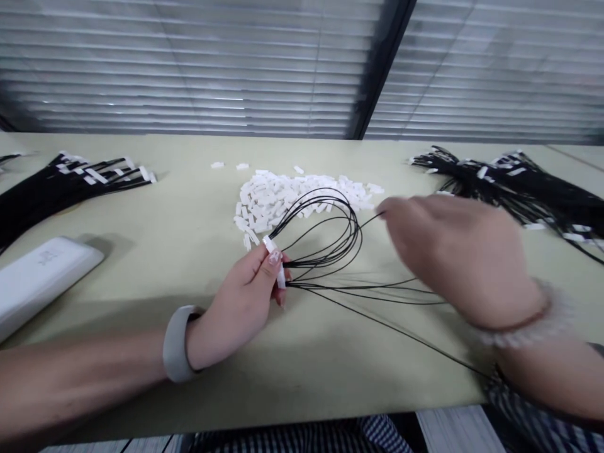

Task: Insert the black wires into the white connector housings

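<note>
My left hand (pixel 250 286) pinches a white connector (pixel 282 277) near the middle of the table. Thin black wires (pixel 352 229) run out of the connector; several curve back in loops above it, others trail to the right. Blurred by motion, my right hand (pixel 457 251) is up at the right with its fingertips closed at the end of one black wire. Just behind the loops lies a heap of small white connectors (pixel 268 198).
Bundles of black wires with white ends lie at the left (pixel 42 189) and right (pixel 542 189). A white rounded device (pixel 47 280) rests at the left edge. Behind the table (pixel 189 245) are window blinds (pixel 189 69).
</note>
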The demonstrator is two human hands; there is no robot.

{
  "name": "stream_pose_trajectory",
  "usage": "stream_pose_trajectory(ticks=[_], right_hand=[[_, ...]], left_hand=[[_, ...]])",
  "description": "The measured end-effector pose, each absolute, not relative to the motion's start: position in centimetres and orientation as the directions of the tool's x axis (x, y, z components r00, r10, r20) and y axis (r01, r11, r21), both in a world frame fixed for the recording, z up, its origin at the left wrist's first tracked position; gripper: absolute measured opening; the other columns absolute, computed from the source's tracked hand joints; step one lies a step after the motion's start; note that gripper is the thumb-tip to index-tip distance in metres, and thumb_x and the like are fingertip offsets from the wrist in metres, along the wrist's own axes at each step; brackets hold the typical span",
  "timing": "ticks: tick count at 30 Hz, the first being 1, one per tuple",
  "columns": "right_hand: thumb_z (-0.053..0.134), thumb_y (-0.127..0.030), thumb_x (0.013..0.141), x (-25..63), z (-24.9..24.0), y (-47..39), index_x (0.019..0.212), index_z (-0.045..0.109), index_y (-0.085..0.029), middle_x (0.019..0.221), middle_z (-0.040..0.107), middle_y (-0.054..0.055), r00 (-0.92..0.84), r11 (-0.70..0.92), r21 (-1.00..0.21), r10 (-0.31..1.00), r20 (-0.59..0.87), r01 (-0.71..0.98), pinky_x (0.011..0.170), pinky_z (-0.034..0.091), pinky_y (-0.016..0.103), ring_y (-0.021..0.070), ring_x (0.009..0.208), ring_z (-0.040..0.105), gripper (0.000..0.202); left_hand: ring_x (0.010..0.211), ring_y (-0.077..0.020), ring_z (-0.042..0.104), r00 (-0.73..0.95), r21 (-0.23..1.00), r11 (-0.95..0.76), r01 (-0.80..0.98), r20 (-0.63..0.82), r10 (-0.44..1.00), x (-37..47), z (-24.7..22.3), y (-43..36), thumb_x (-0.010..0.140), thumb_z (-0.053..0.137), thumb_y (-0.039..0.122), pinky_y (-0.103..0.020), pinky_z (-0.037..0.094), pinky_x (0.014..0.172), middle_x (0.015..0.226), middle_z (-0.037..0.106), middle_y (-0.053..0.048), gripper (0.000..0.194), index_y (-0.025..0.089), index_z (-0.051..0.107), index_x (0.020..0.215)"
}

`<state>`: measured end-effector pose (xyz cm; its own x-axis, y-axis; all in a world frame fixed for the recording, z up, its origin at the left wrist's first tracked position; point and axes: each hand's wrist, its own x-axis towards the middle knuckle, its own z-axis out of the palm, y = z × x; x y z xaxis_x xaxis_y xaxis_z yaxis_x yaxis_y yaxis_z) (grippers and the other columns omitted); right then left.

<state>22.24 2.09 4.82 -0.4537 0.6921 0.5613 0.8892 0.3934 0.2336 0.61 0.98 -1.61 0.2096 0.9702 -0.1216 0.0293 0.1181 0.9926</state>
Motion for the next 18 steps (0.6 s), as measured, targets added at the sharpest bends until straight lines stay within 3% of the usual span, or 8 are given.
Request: stream_pose_trajectory(ticks=[2, 4, 6, 8, 11, 13, 15, 18], right_hand=[[0.038, -0.016, 0.083, 23.0, 5.4, 2.4, 0.097, 0.055, -0.013, 0.080, 0.060, 0.007, -0.283, 0.365, 0.032, 0.660, 0.696, 0.931, 0.055, 0.036, 0.025, 0.0120, 0.072, 0.053, 0.022], [0.029, -0.017, 0.087, 23.1, 6.0, 2.5, 0.113, 0.045, -0.012, 0.103, 0.055, 0.011, -0.104, 0.436, -0.289, 0.683, 0.723, 0.852, 0.065, 0.042, 0.025, 0.0120, 0.090, 0.053, 0.031], [0.026, -0.015, 0.088, 22.6, 6.3, 2.2, 0.117, 0.042, -0.018, 0.106, 0.052, 0.008, 0.039, 0.480, -0.660, 0.792, 0.610, 0.578, 0.060, 0.043, 0.022, 0.0071, 0.080, 0.054, 0.034], [0.032, -0.014, 0.086, 21.7, 6.1, 1.8, 0.122, 0.037, -0.027, 0.094, 0.054, 0.003, 0.031, 0.453, -0.841, 0.876, 0.482, 0.295, 0.048, 0.038, 0.018, 0.0030, 0.060, 0.049, 0.038], [0.043, -0.012, 0.081, 20.3, 5.2, 1.2, 0.129, 0.024, -0.028, 0.075, 0.055, -0.002, -0.204, 0.494, -0.802, 0.869, 0.451, 0.334, 0.044, 0.036, 0.017, 0.0045, 0.057, 0.049, 0.053], [0.047, -0.012, 0.079, 19.5, 4.6, 0.9, 0.114, 0.042, -0.022, 0.072, 0.057, -0.002, -0.375, 0.568, -0.651, 0.822, 0.428, 0.503, 0.053, 0.039, 0.017, 0.0053, 0.064, 0.051, 0.036], [0.047, -0.015, 0.080, 18.9, 4.2, 0.7, 0.087, 0.055, -0.019, 0.069, 0.057, -0.003, -0.481, 0.621, -0.470, 0.783, 0.393, 0.627, 0.056, 0.038, 0.018, 0.0043, 0.062, 0.049, 0.011], [0.045, -0.019, 0.082, 18.6, 4.0, 0.7, 0.076, 0.057, -0.018, 0.067, 0.054, -0.002, -0.522, 0.640, -0.324, 0.762, 0.383, 0.697, 0.057, 0.036, 0.020, 0.0056, 0.062, 0.046, 0.013]], left_hand=[[0.053, -0.0055, 0.046, 0.215, 0.991, 0.130, 0.010, -0.129, 0.968, 0.6, -1.7, 1.0, 0.085, 0.037, 0.040, -0.017, 0.041, 0.048, 0.068, 0.048, 0.003, 0.025, 0.018, 0.047, 0.080], [0.053, -0.0057, 0.046, 0.224, 0.993, 0.116, 0.025, -0.119, 0.967, 0.6, -1.7, 1.1, 0.085, 0.037, 0.040, -0.017, 0.041, 0.048, 0.068, 0.048, 0.002, 0.025, 0.018, 0.047, 0.080], [0.052, -0.0056, 0.046, 0.241, 0.993, 0.095, 0.066, -0.108, 0.964, 0.6, -1.7, 1.1, 0.085, 0.037, 0.040, -0.017, 0.041, 0.047, 0.068, 0.048, 0.002, 0.026, 0.017, 0.048, 0.081], [0.052, -0.0054, 0.045, 0.264, 0.992, 0.083, 0.096, -0.106, 0.959, 0.6, -1.6, 1.1, 0.085, 0.037, 0.041, -0.017, 0.041, 0.048, 0.069, 0.047, 0.003, 0.027, 0.017, 0.048, 0.080], [0.052, -0.0055, 0.045, 0.290, 0.990, 0.080, 0.117, -0.112, 0.951, 0.6, -1.4, 1.1, 0.085, 0.036, 0.040, -0.017, 0.041, 0.048, 0.069, 0.047, 0.003, 0.026, 0.017, 0.047, 0.079], [0.052, -0.0061, 0.044, 0.298, 0.987, 0.060, 0.151, -0.104, 0.949, 0.6, -1.1, 1.1, 0.086, 0.035, 0.039, -0.017, 0.041, 0.048, 0.067, 0.047, 0.003, 0.026, 0.017, 0.045, 0.075], [0.053, -0.0068, 0.044, 0.311, 0.979, 0.015, 0.204, -0.079, 0.947, 0.7, -0.7, 1.0, 0.086, 0.035, 0.036, -0.017, 0.041, 0.049, 0.066, 0.047, 0.003, 0.026, 0.017, 0.044, 0.072], [0.054, -0.0073, 0.044, 0.332, 0.968, -0.038, 0.247, -0.048, 0.942, 0.8, -0.3, 0.8, 0.087, 0.033, 0.034, -0.017, 0.041, 0.051, 0.065, 0.047, 0.002, 0.026, 0.017, 0.043, 0.069]])
